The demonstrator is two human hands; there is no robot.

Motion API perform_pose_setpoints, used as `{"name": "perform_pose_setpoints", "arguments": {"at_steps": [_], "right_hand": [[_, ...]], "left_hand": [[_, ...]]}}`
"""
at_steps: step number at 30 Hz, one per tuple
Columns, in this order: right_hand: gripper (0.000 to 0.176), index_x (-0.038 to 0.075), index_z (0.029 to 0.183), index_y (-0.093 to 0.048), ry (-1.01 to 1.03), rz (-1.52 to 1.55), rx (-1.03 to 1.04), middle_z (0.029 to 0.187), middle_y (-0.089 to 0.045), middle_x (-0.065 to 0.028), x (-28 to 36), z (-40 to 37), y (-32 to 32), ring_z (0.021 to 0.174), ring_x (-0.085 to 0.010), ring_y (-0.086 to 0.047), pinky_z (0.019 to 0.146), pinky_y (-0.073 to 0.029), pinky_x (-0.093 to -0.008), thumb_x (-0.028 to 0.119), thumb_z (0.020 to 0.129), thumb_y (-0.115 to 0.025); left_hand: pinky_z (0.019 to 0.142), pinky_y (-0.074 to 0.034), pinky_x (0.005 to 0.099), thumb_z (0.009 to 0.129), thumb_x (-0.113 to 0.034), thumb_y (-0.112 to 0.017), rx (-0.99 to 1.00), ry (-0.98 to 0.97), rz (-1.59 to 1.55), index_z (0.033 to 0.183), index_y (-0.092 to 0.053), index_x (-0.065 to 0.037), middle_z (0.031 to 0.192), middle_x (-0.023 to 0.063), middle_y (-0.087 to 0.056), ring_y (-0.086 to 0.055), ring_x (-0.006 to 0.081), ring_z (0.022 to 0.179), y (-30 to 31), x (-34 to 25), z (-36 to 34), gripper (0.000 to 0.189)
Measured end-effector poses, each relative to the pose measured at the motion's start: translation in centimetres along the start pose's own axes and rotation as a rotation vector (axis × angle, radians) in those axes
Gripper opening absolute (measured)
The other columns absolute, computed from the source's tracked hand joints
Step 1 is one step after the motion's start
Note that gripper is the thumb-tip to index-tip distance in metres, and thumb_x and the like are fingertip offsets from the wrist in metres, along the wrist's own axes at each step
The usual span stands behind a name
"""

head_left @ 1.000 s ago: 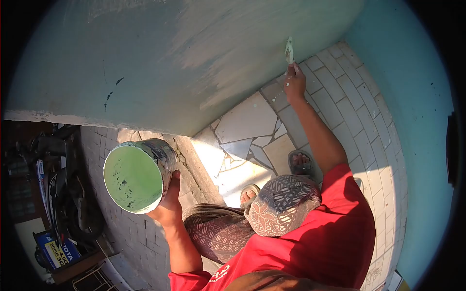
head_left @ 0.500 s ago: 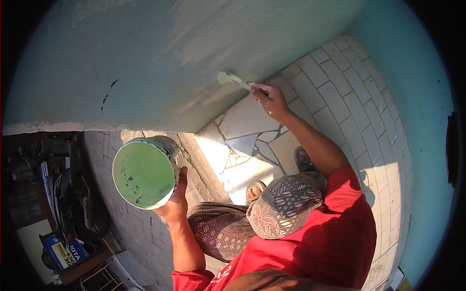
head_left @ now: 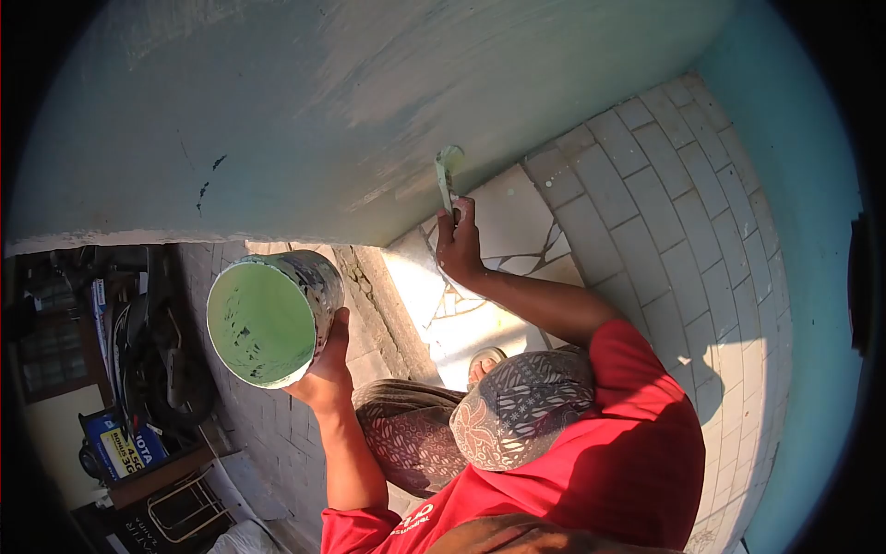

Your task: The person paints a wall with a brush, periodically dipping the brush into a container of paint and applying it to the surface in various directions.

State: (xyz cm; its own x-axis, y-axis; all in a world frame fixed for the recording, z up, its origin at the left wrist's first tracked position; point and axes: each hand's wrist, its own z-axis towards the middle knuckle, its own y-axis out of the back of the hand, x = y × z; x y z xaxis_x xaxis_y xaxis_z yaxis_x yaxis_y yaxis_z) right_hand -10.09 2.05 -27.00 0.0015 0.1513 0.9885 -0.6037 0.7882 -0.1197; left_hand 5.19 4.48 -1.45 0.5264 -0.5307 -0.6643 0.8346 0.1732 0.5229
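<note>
My left hand (head_left: 325,371) is closed around the side of a paint bucket (head_left: 320,282), which is tilted with its mouth toward me. Light green paint coats the inside, and dark smears mark the outer wall. In my right hand (head_left: 460,245), gripped by the handle, is a paintbrush (head_left: 446,180) with pale green on its head. The brush head lies against the lower part of the blue-green wall (head_left: 249,102), near where it meets the floor. Whitish, uneven patches show on that wall.
White tiles and broken-stone paving (head_left: 498,222) cover the floor below the wall. A second turquoise wall (head_left: 794,102) stands at the right. To the left are a dark motorbike (head_left: 175,369) and a blue-yellow box (head_left: 120,443). My patterned-cloth knee (head_left: 526,406) is bent in front.
My right hand has moved down and left, turning the brush from pointing left to pointing upward, with its head farther right on the wall. The bucket has shifted slightly left and up.
</note>
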Motion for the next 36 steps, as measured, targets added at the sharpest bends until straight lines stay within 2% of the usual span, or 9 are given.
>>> {"name": "perform_pose_setpoints", "arguments": {"at_steps": [7,12,20,23,24,27,29,33,36], "right_hand": [[0.034,-0.001,0.125,-0.054,-0.093,-0.106,0.849,0.079,-0.065,-0.0204,0.6,-0.4,3.7,0.070,-0.0323,-0.064,0.068,-0.047,-0.0422,0.025,0.104,-0.061],[0.033,-0.002,0.124,-0.060,-0.175,0.129,0.345,0.069,-0.056,0.0021,-4.9,8.8,14.1,0.059,-0.0041,-0.043,0.053,-0.036,-0.0244,0.021,0.102,-0.067],[0.036,-0.001,0.131,-0.051,-0.190,0.200,-0.560,0.077,-0.056,0.0001,-6.4,14.5,25.0,0.068,-0.0099,-0.048,0.062,-0.040,-0.0283,0.025,0.107,-0.058],[0.035,0.001,0.128,-0.047,-0.211,-0.092,-0.328,0.081,-0.058,-0.0099,-9.9,12.6,18.4,0.072,-0.0168,-0.055,0.066,-0.044,-0.0353,0.028,0.108,-0.055],[0.036,0.000,0.130,-0.046,0.093,-0.157,-0.347,0.074,-0.053,-0.0021,-11.6,10.8,14.0,0.059,-0.0116,-0.045,0.054,-0.038,-0.0339,0.027,0.109,-0.054],[0.032,-0.001,0.126,-0.045,-0.121,-0.165,-0.121,0.065,-0.054,-0.0121,-7.3,2.2,4.0,0.056,-0.0225,-0.052,0.057,-0.041,-0.0396,0.026,0.109,-0.052],[0.033,0.000,0.127,-0.045,-0.205,-0.029,0.129,0.066,-0.060,-0.0179,-5.6,-2.4,0.3,0.057,-0.0367,-0.060,0.057,-0.044,-0.0486,0.026,0.107,-0.053],[0.035,0.001,0.127,-0.053,-0.093,-0.065,0.784,0.070,-0.063,-0.0194,-5.1,-4.4,0.3,0.060,-0.0350,-0.062,0.060,-0.046,-0.0460,0.028,0.105,-0.059],[0.034,0.002,0.125,-0.059,-0.044,-0.056,0.591,0.067,-0.064,-0.0143,-7.9,-1.4,3.0,0.056,-0.0253,-0.059,0.059,-0.045,-0.0414,0.028,0.104,-0.062]], "left_hand": [[0.097,-0.051,0.0395,0.062,0.001,-0.090,0.025,0.012,0.027,0.122,-0.065,-0.001,0.117,0.0097,-0.069,-0.064,0.0263,0.104,-0.2,-0.2,-0.2,0.066],[0.098,-0.051,0.0403,0.062,-0.001,-0.091,0.018,0.063,-0.009,0.124,-0.065,-0.001,0.120,0.0108,-0.069,-0.064,0.0265,0.105,0.1,-0.1,-0.1,0.067],[0.101,-0.051,0.0403,0.065,0.005,-0.090,-0.008,0.038,-0.008,0.130,-0.060,0.003,0.127,0.0141,-0.067,-0.063,0.0274,0.112,0.7,0.2,-0.3,0.072],[0.100,-0.052,0.0404,0.065,0.005,-0.090,-0.037,0.044,-0.159,0.131,-0.059,0.004,0.127,0.0152,-0.066,-0.064,0.0276,0.112,-0.2,-0.2,-0.2,0.072],[0.100,-0.052,0.0404,0.065,0.005,-0.090,-0.036,0.041,-0.156,0.131,-0.059,0.004,0.127,0.0152,-0.066,-0.064,0.0276,0.112,-0.4,-0.1,-0.2,0.072],[0.100,-0.053,0.0403,0.065,0.005,-0.089,-0.001,0.080,-0.100,0.131,-0.058,0.005,0.127,0.0161,-0.065,-0.064,0.0276,0.112,-0.5,-0.1,-0.2,0.073],[0.099,-0.053,0.0401,0.065,0.005,-0.089,0.023,0.084,-0.092,0.131,-0.058,0.005,0.128,0.0157,-0.065,-0.064,0.0272,0.112,-0.7,-0.4,-0.2,0.073],[0.099,-0.053,0.0397,0.064,0.005,-0.088,0.011,0.115,-0.084,0.131,-0.058,0.004,0.127,0.0145,-0.065,-0.064,0.0266,0.111,-1.1,-0.7,-0.5,0.073],[0.099,-0.053,0.0397,0.064,0.006,-0.088,0.024,0.050,-0.048,0.131,-0.058,0.003,0.126,0.0140,-0.066,-0.064,0.0267,0.110,-1.3,-0.5,-0.4,0.073]]}}
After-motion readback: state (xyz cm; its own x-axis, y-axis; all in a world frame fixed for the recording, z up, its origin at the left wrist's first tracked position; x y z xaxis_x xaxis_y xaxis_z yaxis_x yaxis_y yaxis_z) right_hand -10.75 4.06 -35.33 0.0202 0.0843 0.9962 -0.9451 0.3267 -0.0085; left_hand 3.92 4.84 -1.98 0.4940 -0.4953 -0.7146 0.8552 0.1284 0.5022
